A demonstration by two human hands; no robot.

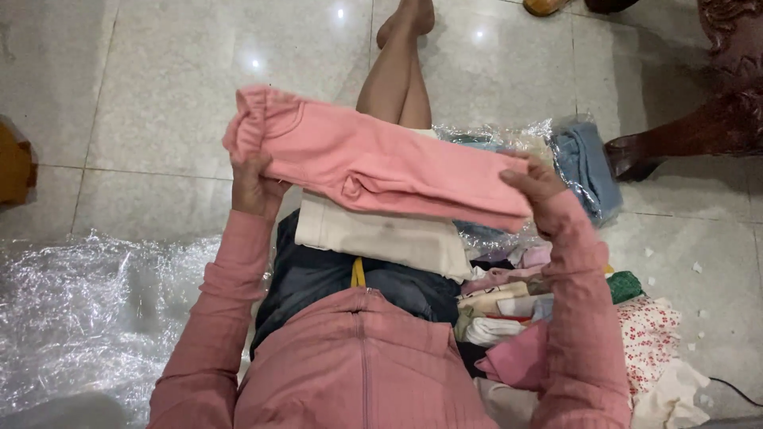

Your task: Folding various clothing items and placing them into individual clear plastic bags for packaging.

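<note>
Presently, two hands hold one pink garment (381, 163) stretched between them above the lap. The left hand (256, 187), at 9 o'clock of the garment, is closed on the gathered waistband end, fingers wrapped underneath. The right hand (534, 184), at 3 o'clock, is closed on the opposite end, thumb on top of the fabric. The garment runs slightly tilted, its left end higher than its right.

Directly below the garment, at 6 o'clock, one folded cream garment (381, 236) lies on the lap, resting on dark blue-grey cloth (334, 286). At 4 o'clock of the lap, one heap of mixed clothes (548, 334) lies on the floor (159, 95); it includes one white piece with small red flowers (648, 334) and one green piece (626, 286). At 2 o'clock, one clear plastic bag (509, 135) lies crumpled, and one folded light blue garment (588, 167) sits against it. At 8 o'clock, one sheet of clear plastic film (87, 310) is spread on the floor. One dark carved wooden furniture leg (699, 131) stands at 2 o'clock, well apart from the hands.
</note>
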